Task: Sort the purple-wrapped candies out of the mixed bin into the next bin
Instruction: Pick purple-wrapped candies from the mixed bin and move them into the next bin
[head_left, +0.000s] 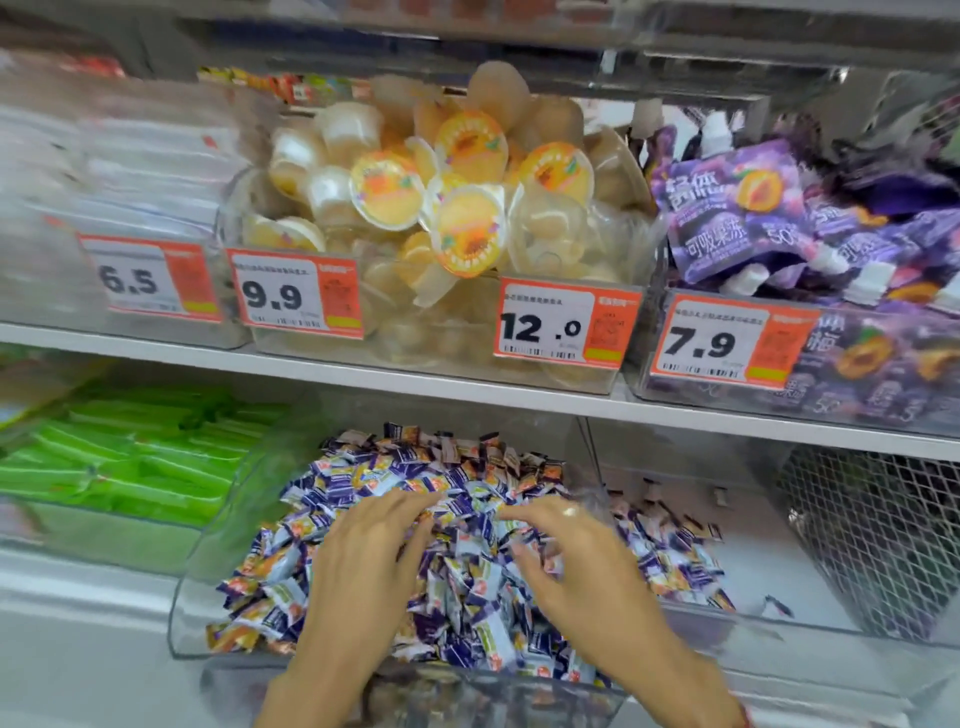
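A clear plastic bin (182, 618) on the lower shelf is heaped with small wrapped candies (457, 488), purple mixed with white and orange ones. Both hands rest on top of the heap. My left hand (363, 561) lies flat, fingers spread over the wrappers. My right hand (576, 551) has its fingers curled down into the candies; the blur hides whether it grips any. The neighbouring clear bin (810, 587) to the right holds a thin scatter of the same kind of candies (670, 540) along its left side.
Green packets (130, 462) fill the bin to the left. A wire mesh basket (872, 525) stands at the far right. On the shelf above sit jelly cups (467, 208), purple jelly pouches (779, 208) and orange price tags (566, 325).
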